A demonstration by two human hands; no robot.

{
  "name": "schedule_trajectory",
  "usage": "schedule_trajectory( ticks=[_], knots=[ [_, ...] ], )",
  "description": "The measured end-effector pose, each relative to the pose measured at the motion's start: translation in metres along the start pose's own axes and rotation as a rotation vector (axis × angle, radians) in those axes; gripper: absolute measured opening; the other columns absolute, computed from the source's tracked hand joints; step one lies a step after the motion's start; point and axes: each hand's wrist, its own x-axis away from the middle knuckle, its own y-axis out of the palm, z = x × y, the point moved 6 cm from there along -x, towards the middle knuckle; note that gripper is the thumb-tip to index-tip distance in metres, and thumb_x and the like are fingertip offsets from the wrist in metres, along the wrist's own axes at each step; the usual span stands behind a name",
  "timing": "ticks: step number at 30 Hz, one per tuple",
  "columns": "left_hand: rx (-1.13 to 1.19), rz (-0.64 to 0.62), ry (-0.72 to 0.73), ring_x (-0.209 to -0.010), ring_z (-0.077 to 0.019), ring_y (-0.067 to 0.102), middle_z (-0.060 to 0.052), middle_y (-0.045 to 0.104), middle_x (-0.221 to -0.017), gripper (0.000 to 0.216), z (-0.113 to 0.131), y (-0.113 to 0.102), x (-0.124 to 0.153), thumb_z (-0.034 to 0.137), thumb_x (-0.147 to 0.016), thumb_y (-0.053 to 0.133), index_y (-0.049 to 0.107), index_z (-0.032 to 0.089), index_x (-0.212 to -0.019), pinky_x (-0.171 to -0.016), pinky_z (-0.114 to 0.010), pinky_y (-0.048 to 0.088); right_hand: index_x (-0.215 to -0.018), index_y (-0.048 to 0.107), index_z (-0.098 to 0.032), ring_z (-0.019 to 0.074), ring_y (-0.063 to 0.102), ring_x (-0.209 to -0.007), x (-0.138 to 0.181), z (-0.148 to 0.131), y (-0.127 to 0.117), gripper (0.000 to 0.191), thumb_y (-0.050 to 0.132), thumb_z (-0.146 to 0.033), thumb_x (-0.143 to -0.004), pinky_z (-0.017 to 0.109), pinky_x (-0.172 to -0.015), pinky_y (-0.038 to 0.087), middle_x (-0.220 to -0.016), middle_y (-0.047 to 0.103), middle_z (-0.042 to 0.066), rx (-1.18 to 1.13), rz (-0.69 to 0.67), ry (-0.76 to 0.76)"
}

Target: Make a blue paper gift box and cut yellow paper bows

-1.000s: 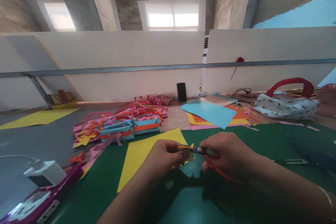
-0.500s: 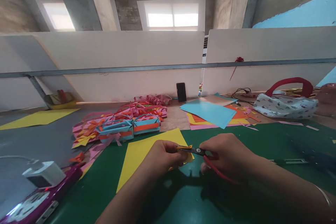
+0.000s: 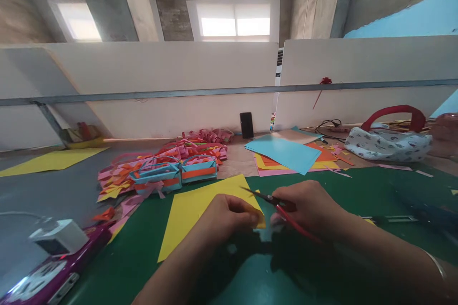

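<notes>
My right hand [image 3: 307,207] holds scissors [image 3: 284,213] with red handles. Their dark blades point left, just above the fingers of my left hand [image 3: 229,217]. Those fingers are pinched together around a small folded piece of yellow-orange paper, mostly hidden by the fingertips. Beneath and behind my left hand lies a yellow paper sheet [image 3: 193,214], flat on the green cutting mat [image 3: 143,248].
Blue paper baskets [image 3: 198,170] and a pile of pink and red paper pieces [image 3: 193,145] lie beyond. Blue sheets [image 3: 284,150], a phone [image 3: 246,125] and a patterned bag [image 3: 388,144] are farther back. A white charger [image 3: 59,237] sits at left.
The scissor blades have come off the small paper piece and now sit above my left hand. My left hand has turned and lowered slightly, covering most of the piece.
</notes>
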Motion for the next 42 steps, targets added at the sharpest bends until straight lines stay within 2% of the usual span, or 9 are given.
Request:
schedule_trajectory(
  ticks=[6,11,15,19,22,25,30,36,42],
  knots=[
    [0.075,0.028,0.009,-0.054,-0.0109,0.057,-0.002,0.065,-0.058,0.019,-0.003,-0.001,-0.005,0.028,-0.057,0.075,0.069,0.014,-0.068,-0.055,-0.023,0.041,-0.090,0.064,-0.021,0.0176,0.057,-0.068,-0.010,0.047,0.007,0.022,0.063,-0.035,-0.073,0.022,-0.050,0.031,-0.079,0.066,0.003,0.103,-0.113,0.275],
    [0.127,0.022,0.010,-0.059,-0.0120,0.058,-0.003,0.066,-0.066,0.031,-0.005,0.001,-0.006,0.036,-0.057,0.077,0.069,0.014,-0.078,-0.061,-0.025,0.043,-0.090,0.066,-0.021,0.0243,0.061,-0.078,-0.011,0.079,0.003,0.021,0.057,-0.016,-0.072,0.025,-0.053,0.032,-0.086,0.068,0.008,0.200,-0.146,0.341],
    [0.110,0.047,0.021,-0.063,-0.0136,0.060,-0.004,0.067,-0.069,0.032,-0.002,0.001,-0.002,0.037,-0.059,0.075,0.069,0.015,-0.082,-0.061,-0.026,0.043,-0.081,0.068,-0.017,0.0287,0.062,-0.076,-0.005,0.079,-0.009,0.017,0.058,-0.010,-0.069,0.029,-0.056,0.035,-0.079,0.067,0.013,0.264,-0.141,0.368],
    [0.104,0.066,0.042,-0.063,-0.0138,0.061,-0.003,0.067,-0.068,0.034,0.003,0.002,0.000,0.038,-0.058,0.075,0.068,0.016,-0.083,-0.059,-0.025,0.042,-0.092,0.067,-0.015,0.0268,0.061,-0.084,-0.004,0.049,-0.018,0.018,0.053,-0.016,-0.080,0.031,-0.063,0.040,-0.089,0.065,0.015,0.246,-0.036,0.314],
    [0.105,0.050,0.056,-0.062,-0.0136,0.060,-0.002,0.067,-0.066,0.035,0.005,0.005,-0.001,0.038,-0.056,0.076,0.068,0.016,-0.082,-0.055,-0.023,0.040,-0.101,0.063,-0.023,0.0155,0.061,-0.081,-0.005,0.015,-0.009,0.021,0.051,-0.031,-0.087,0.023,-0.064,0.043,-0.094,0.065,0.005,-0.055,-0.035,0.133],
    [0.097,0.018,0.062,-0.058,-0.0122,0.058,-0.001,0.065,-0.062,0.035,0.005,0.009,-0.003,0.039,-0.055,0.078,0.068,0.015,-0.078,-0.051,-0.021,0.036,-0.094,0.064,-0.018,0.0121,0.057,-0.068,-0.004,-0.006,0.002,0.023,0.057,-0.036,-0.081,0.021,-0.057,0.043,-0.080,0.065,0.001,-0.495,-0.030,0.014],
    [0.134,-0.034,0.044,-0.046,-0.0081,0.049,-0.002,0.063,-0.055,0.032,-0.001,0.014,-0.006,0.041,-0.059,0.076,0.068,0.013,-0.073,-0.046,-0.020,0.032,-0.074,0.063,-0.014,0.0104,0.052,-0.060,-0.005,0.000,0.014,0.009,0.061,-0.022,-0.074,0.022,-0.055,0.041,-0.065,0.058,-0.002,-0.827,-0.058,0.162],
    [0.295,-0.050,-0.014,-0.048,-0.0066,0.051,-0.002,0.061,-0.055,0.025,-0.006,0.019,-0.006,0.037,-0.074,0.065,0.066,0.012,-0.078,-0.044,-0.015,0.034,-0.076,0.061,-0.013,0.0082,0.055,-0.056,-0.008,0.008,0.025,0.008,0.061,-0.020,-0.072,0.020,-0.053,0.044,-0.065,0.061,-0.002,-0.993,-0.171,0.226],
    [0.442,-0.070,-0.072,-0.060,-0.0087,0.062,-0.005,0.068,-0.078,0.021,0.000,0.026,0.002,0.034,-0.081,0.058,0.065,0.014,-0.083,-0.050,-0.016,0.044,-0.076,0.062,-0.013,0.0085,0.055,-0.057,-0.009,0.014,0.026,0.008,0.062,-0.021,-0.073,0.021,-0.055,0.045,-0.066,0.061,-0.003,-0.991,-0.087,0.229]
  ],
)
